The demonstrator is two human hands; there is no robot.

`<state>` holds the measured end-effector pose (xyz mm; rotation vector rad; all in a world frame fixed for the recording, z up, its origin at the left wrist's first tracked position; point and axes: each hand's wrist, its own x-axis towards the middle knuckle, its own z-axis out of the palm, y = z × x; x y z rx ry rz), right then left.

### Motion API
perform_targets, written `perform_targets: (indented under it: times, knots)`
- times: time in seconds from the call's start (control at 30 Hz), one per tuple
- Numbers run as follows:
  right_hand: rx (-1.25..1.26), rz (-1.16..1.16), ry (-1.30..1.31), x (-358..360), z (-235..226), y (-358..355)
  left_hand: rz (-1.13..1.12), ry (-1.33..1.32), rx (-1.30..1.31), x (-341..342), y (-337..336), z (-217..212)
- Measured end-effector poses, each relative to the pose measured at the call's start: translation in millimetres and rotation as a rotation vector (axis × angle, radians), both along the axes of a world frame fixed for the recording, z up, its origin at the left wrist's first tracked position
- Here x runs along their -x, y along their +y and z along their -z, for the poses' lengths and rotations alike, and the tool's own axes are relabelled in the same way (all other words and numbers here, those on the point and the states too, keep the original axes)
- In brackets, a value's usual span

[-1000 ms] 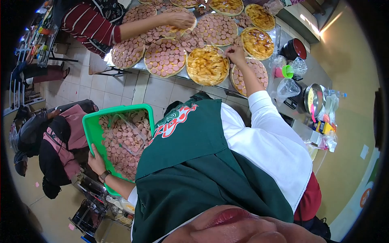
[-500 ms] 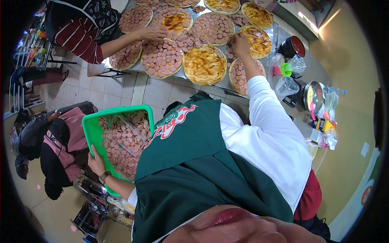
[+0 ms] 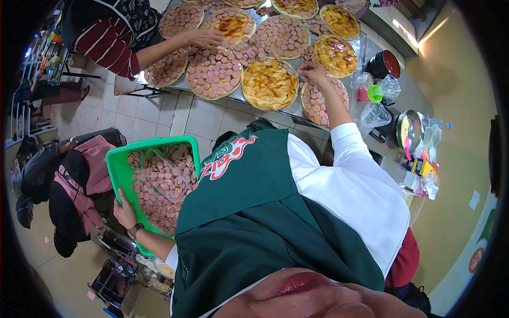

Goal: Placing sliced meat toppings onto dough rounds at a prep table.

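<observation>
Against my left side, my left hand (image 3: 125,213) grips the wall of a green plastic tub (image 3: 117,172). Inside it lie many pink sausage slices (image 3: 159,199) and a clear plastic piece (image 3: 170,177). My right hand (image 3: 315,74) reaches over the table, its fingers bent together at loose slices between the pizzas; what they pinch is too small to make out. Just below it is a pizza base partly covered with sausage slices (image 3: 316,103). To its left sits a base with only brown sauce (image 3: 270,85); another sauced base (image 3: 335,56) lies to its right.
A co-worker's hand (image 3: 205,38) works over a half-covered pizza (image 3: 231,24) at the far left. More topped pizzas (image 3: 214,74) crowd the metal table. At right stand a dark red-lined bowl (image 3: 384,64), a green cup (image 3: 374,94) and a metal bowl (image 3: 409,130). Other people (image 3: 79,180) bend at left.
My right hand has shifted slightly left and toward me, from beside the right sauced base to above the partly covered one. My left hand still holds the tub.
</observation>
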<state>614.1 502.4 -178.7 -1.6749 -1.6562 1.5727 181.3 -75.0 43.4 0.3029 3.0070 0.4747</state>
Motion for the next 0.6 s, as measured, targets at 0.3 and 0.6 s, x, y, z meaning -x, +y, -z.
perform_targets:
  times: [0.3,0.6]
  knots:
    - [-0.259,-0.165,-0.161,12.5,6.2,-22.0,0.031,-0.042,-0.024,14.5,-2.1,4.1]
    - [-0.016,-0.107,0.074,0.7,6.5,-40.9,0.017,-0.056,-0.024,16.8,-4.0,2.8]
